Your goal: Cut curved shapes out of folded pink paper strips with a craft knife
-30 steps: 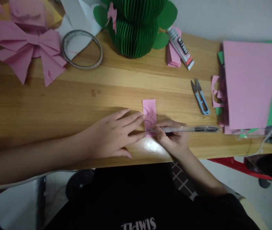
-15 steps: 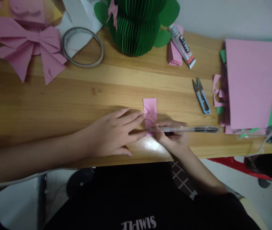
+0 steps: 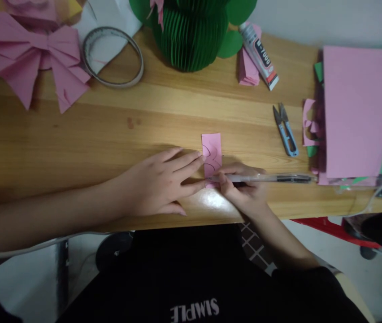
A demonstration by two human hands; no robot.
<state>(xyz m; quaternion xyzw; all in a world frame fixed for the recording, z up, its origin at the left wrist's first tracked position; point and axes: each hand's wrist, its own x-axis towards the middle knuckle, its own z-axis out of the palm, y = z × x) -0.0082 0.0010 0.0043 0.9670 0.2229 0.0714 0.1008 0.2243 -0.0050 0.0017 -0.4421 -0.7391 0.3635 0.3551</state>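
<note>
A small pink paper strip with curved dark lines drawn on it lies on the wooden table. My left hand rests flat with its fingers spread, two fingertips touching the strip's left edge. In my right hand is a clear-barrelled pen, held nearly level with its tip at the lower part of the strip. My right fingers cover the strip's lower right side.
Thread snips lie right of the strip, beside a stack of pink paper. A glue tube, a green paper honeycomb piece, a tape roll and a pink paper bow line the back.
The whole view has shifted slightly, so things on the table sit a little higher in it. Both hands keep nearly the same pose, the pen tip still at the strip's lower part.
</note>
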